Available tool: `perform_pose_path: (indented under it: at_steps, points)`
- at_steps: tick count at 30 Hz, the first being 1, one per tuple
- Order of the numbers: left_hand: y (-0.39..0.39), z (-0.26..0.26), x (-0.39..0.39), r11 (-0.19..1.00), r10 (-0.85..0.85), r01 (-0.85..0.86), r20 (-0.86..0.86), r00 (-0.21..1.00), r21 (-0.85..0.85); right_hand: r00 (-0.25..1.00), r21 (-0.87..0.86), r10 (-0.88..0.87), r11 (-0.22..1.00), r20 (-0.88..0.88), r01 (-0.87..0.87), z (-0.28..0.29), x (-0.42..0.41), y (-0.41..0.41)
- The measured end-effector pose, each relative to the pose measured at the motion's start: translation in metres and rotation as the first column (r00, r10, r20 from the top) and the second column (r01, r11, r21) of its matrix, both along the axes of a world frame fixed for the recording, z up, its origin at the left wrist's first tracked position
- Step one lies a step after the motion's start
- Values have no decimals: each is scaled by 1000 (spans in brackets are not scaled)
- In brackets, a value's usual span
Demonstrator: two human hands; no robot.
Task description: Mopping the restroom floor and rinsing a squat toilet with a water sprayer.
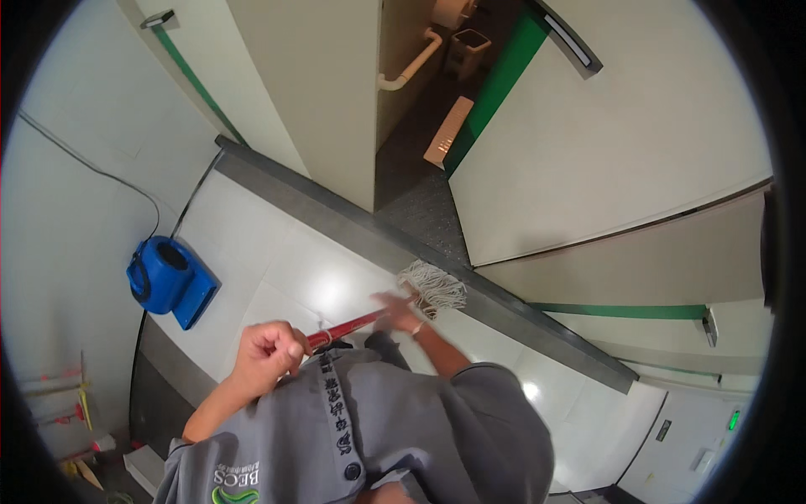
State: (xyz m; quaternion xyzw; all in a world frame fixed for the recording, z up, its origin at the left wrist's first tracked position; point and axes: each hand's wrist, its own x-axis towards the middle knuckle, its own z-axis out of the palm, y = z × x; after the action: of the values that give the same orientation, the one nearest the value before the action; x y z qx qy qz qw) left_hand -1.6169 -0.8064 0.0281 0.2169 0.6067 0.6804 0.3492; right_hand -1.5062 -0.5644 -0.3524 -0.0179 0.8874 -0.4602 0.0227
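Note:
A string mop with a red handle [352,326] slants in front of my body. Its pale strand head [434,286] lies against the grey step edge by the open doorway. My left hand [271,349] is curled in a fist at the handle's upper end, close to my chest. Lower down, near the mop head, my right hand [400,312] is over the handle with its fingers stretched out. Motion blur hides whether those fingers close around it. A pale band circles the right wrist.
A blue floor blower [167,277] stands at left by the wall, its cable [94,167] running along it. The dark raised step [302,176] crosses ahead. Beyond are an open cubicle door [604,145], a grab rail [412,63], a bin [469,47] and a squat toilet's pale edge.

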Motion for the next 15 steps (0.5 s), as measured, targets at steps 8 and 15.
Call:
perform_pose_path:
  at_steps: [8, 15]
  points:
    - [-110, 38, -71, 929, 99, -64, -76, 992, 364, 962, 126, -265, 954, -66, 272, 86, -67, -97]
    - [-228, 54, -108, 761, 225, -98, -120, 967, 641, 914, 197, -261, 923, -310, 330, 189, -120, -109]
